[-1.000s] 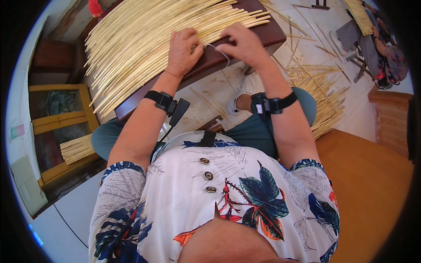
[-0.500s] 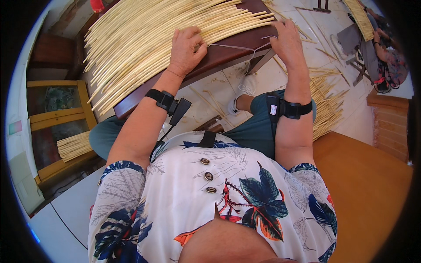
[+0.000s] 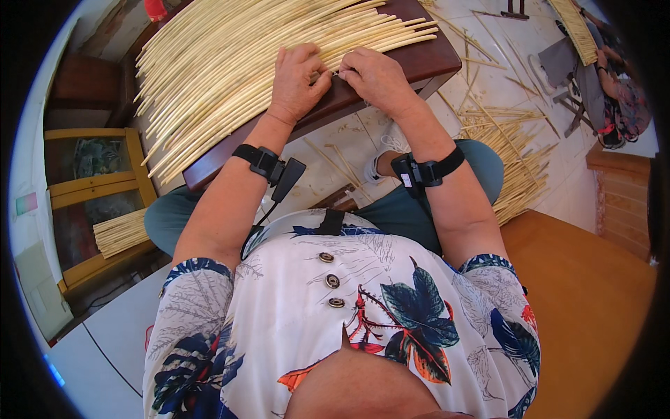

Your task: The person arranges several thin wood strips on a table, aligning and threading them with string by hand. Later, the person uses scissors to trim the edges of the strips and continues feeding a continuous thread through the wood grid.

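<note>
A mat of long pale-yellow reed stalks [image 3: 230, 73] lies side by side across a dark reddish-brown table [image 3: 436, 56]. At the mat's near edge my left hand [image 3: 299, 80] is closed, its fingertips pinching a thin pale string [image 3: 336, 73] against the outermost stalks. Just right of it, almost touching, my right hand [image 3: 377, 78] is closed in a pinch on the same string. Only a short bit of string shows between the two hands; the fingers hide the rest.
Loose stalks [image 3: 513, 153] lie heaped on the tiled floor to the right. At the left, a bundle of stalks [image 3: 122, 234] rests by a wooden frame [image 3: 91, 183]. Another person [image 3: 614, 87] sits at far right with a narrow mat [image 3: 574, 31]. My knees are below the table edge.
My right hand has moved left from the table's right end to beside my left hand. The string, stretched between the hands before, is now mostly hidden. My left hand has stayed put.
</note>
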Tool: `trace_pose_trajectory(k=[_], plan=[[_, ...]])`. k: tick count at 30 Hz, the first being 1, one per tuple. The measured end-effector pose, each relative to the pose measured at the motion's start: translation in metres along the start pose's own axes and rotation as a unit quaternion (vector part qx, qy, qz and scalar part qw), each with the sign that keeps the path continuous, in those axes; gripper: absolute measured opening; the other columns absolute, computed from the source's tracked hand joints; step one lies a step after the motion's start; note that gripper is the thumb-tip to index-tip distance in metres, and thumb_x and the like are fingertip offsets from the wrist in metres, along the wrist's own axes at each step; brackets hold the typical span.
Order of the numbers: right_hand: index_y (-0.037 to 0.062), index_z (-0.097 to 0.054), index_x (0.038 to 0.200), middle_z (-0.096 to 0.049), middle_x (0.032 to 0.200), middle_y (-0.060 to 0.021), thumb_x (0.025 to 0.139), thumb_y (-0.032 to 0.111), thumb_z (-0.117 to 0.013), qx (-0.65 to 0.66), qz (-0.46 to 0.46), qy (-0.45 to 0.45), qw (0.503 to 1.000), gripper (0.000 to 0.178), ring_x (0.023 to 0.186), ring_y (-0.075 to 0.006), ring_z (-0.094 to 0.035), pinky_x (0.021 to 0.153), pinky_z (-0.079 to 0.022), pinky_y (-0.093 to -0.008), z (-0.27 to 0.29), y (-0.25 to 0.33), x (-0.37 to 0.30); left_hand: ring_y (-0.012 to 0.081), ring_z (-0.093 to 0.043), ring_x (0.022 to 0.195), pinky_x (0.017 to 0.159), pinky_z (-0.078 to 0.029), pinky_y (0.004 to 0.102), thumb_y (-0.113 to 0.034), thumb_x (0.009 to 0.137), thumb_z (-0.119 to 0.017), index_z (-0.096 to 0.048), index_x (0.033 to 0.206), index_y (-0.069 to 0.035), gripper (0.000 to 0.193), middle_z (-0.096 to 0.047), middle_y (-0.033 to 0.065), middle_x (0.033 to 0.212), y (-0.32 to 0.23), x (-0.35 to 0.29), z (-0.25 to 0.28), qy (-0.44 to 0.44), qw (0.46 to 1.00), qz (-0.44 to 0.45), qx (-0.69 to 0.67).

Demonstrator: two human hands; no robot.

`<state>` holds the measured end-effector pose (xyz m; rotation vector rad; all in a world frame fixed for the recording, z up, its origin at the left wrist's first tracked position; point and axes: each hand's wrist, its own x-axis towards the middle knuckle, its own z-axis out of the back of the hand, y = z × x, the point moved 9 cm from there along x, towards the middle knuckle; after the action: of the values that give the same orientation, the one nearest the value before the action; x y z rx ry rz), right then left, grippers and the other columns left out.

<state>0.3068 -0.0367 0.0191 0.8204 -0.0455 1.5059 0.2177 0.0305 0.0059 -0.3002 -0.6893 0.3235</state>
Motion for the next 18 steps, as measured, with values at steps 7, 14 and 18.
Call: trace_pose_trajectory(k=[7,14,18], plan=[[0.0085,-0.061,0.081,-0.063,0.076,-0.0122,0.081,0.022,-0.056,-0.007,-0.109,0.074,0.991,0.015,0.074,-0.0311,-0.061,0.065,-0.048,-0.0420,-0.012,-0.018,-0.005,0.0285,-0.050,0.098,0.093,-0.031,0.0439,-0.014,0.070,-0.068,-0.058,0.073,-0.007,0.013,-0.055,0.0091,0.106,-0.001,0.000,0.000,0.000,1.000,0.009,-0.007],[0.0086,-0.060,0.082,-0.058,0.083,-0.0079,0.077,0.020,-0.061,-0.005,-0.106,0.103,0.989,0.013,0.078,-0.0273,-0.059,0.065,-0.047,-0.0362,-0.015,-0.011,-0.006,0.0288,-0.050,0.094,0.087,-0.035,0.0386,-0.012,0.069,-0.070,-0.056,0.077,-0.007,0.017,-0.056,0.0086,0.105,-0.005,0.000,0.004,-0.027,0.999,-0.016,0.008],[0.0075,-0.060,0.081,-0.059,0.083,-0.0087,0.078,0.020,-0.061,-0.039,-0.098,0.113,0.988,0.013,0.079,-0.0282,-0.059,0.065,-0.047,-0.0374,-0.018,-0.011,-0.005,0.0292,-0.050,0.093,0.083,-0.036,0.0373,-0.011,0.068,-0.070,-0.055,0.078,-0.007,0.019,-0.056,0.0086,0.105,-0.006,0.001,0.004,-0.025,1.000,-0.017,0.002]])
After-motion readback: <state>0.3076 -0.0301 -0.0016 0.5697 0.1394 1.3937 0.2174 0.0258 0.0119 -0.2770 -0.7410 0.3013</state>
